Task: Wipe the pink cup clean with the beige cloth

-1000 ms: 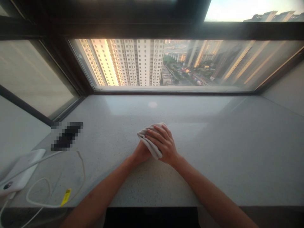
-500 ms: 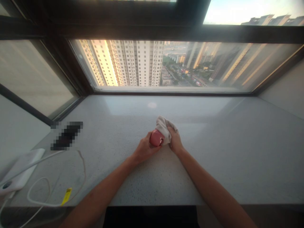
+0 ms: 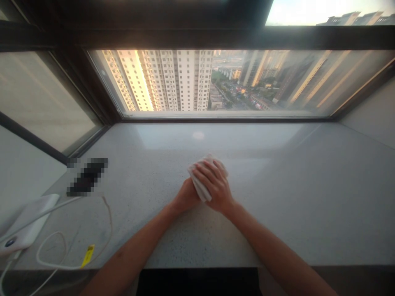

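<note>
A pale beige cloth (image 3: 202, 190) is bunched between my two hands above the middle of the sill. My right hand (image 3: 218, 186) lies over the cloth from the right, its fingers curled around it and pressing it against my left hand (image 3: 187, 195). My left hand is closed from the left, with its fingers mostly covered by the cloth. The small rounded pink object it held a moment ago is now hidden under the cloth and my right hand.
The speckled grey sill (image 3: 277, 197) runs up to a dark-framed window (image 3: 228, 120). At the left lie a pixelated dark object (image 3: 88, 179), a white power bank (image 3: 31, 222) and a looped white cable (image 3: 49, 263) with a yellow tag (image 3: 88, 255).
My right hand has moved left with the cloth and swung over the pink object, covering it. My left hand stays in nearly the same place.
</note>
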A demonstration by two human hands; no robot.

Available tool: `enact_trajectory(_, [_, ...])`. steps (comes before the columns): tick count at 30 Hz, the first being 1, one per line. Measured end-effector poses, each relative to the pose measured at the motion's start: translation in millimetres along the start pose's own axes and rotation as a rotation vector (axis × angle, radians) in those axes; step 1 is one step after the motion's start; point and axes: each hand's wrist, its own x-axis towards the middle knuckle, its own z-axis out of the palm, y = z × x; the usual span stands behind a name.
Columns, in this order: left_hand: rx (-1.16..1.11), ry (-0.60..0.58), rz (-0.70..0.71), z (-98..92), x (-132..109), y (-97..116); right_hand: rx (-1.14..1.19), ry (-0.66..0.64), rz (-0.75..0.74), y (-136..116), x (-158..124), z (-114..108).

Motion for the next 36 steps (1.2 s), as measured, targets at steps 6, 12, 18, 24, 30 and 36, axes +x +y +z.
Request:
enact_trajectory(6, [-0.015,-0.007,-0.007,0.4,1.7,-4.2,0.072,0.008,0.097,-1.6,1.6,12.3])
enact_trajectory(12, [-0.002,0.049,0.027,-2.0,-4.3,7.0,0.638,0.238,0.823,34.9,-4.6,24.3])
enact_trajectory(18, [-0.036,0.012,0.054,-5.0,-4.9,6.4,0.854,0.357,1.162,50.4,-12.0,31.1])
enact_trajectory(24, [-0.09,-0.008,0.035,-4.1,-3.2,9.3,0.26,0.223,0.323,14.6,-6.4,3.6])
enact_trajectory(30, [-0.088,0.018,0.005,-2.0,-2.8,9.5,0.158,0.01,0.111,7.9,1.3,7.7])
enact_trajectory(36, [-0.049,-0.001,-0.018,-4.7,-6.8,9.3,0.737,0.24,0.884,42.3,-4.5,28.3])
